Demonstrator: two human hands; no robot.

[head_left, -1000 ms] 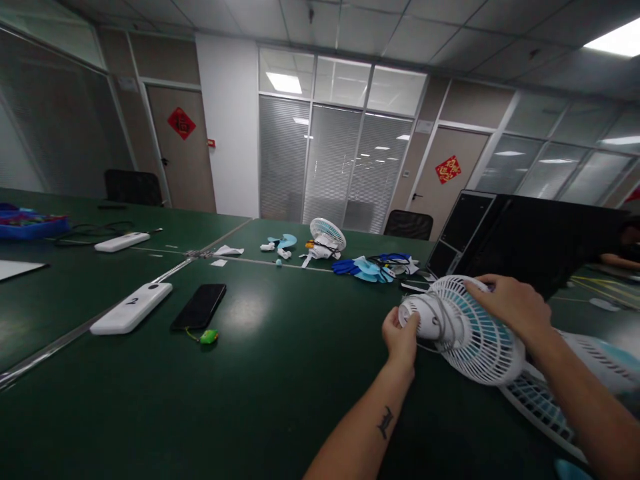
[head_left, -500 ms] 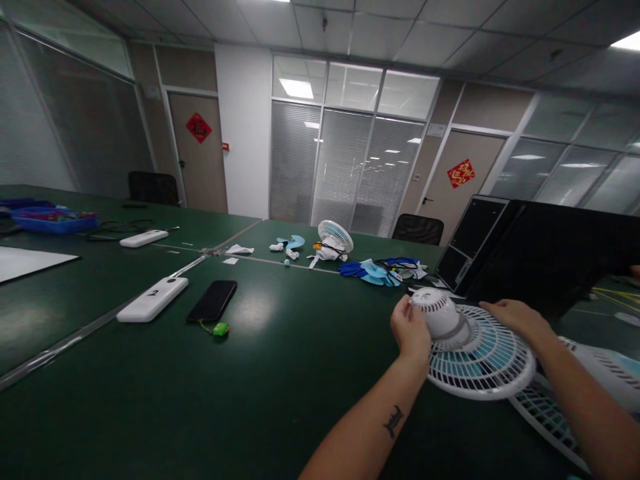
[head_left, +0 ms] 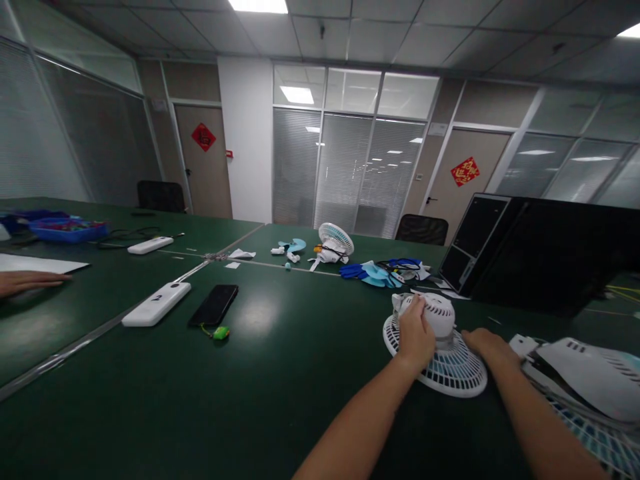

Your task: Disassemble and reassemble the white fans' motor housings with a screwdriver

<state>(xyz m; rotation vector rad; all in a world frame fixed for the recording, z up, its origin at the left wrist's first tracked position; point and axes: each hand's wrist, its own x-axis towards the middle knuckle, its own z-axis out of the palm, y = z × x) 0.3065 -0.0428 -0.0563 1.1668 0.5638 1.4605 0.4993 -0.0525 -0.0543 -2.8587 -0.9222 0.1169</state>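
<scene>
A white fan [head_left: 453, 370] with light-blue blades sits grille-down on the green table, its rounded motor housing on top. My left hand [head_left: 417, 333] is closed around the left side of the housing. At the right edge of the grille, my right hand [head_left: 487, 343] grips the rim, its fingertips partly hidden behind the fan. To the right lies another white fan [head_left: 590, 373], cut off by the frame's edge and partly covered by my right forearm.
A black computer case [head_left: 540, 253] stands at the right. Blue gloves and blades [head_left: 380, 272] and a small fan [head_left: 335, 243] lie farther back. At left are a black phone [head_left: 215, 305], a white power bank [head_left: 157, 303], a blue basket [head_left: 70, 230] and another person's hand [head_left: 30, 282].
Both my hands and the held fan have shifted left, away from the other fan, which now shows more. Another person's hand has come into view at the far left.
</scene>
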